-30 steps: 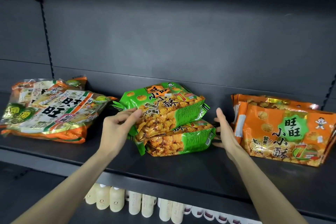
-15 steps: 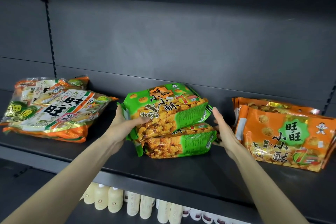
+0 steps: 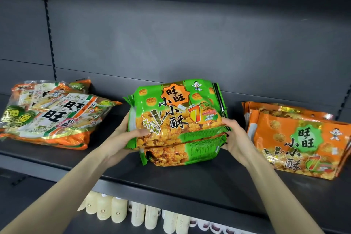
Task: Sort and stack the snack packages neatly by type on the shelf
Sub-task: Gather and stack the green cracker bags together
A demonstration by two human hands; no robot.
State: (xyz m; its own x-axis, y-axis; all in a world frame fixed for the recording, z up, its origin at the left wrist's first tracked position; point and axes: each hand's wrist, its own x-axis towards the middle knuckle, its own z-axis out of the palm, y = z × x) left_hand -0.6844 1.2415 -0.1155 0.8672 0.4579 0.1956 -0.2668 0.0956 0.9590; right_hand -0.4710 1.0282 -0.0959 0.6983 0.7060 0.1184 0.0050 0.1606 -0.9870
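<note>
A green snack pack is tipped up so its front faces me, resting on a second green pack in the middle of the dark shelf. My left hand grips the upper pack's left end, thumb on its front. My right hand pinches its right end. To the left lies a pile of white-and-orange rice cracker bags. At the right sits a stack of orange snack packs.
The shelf's grey back wall rises behind the packs. Slotted uprights run down at the left and far right. Below the shelf's front edge stands a row of pale bottles.
Both hands have closed on the ends of the top green pack and tilted it up, so its front now faces me. The camera has moved closer.
</note>
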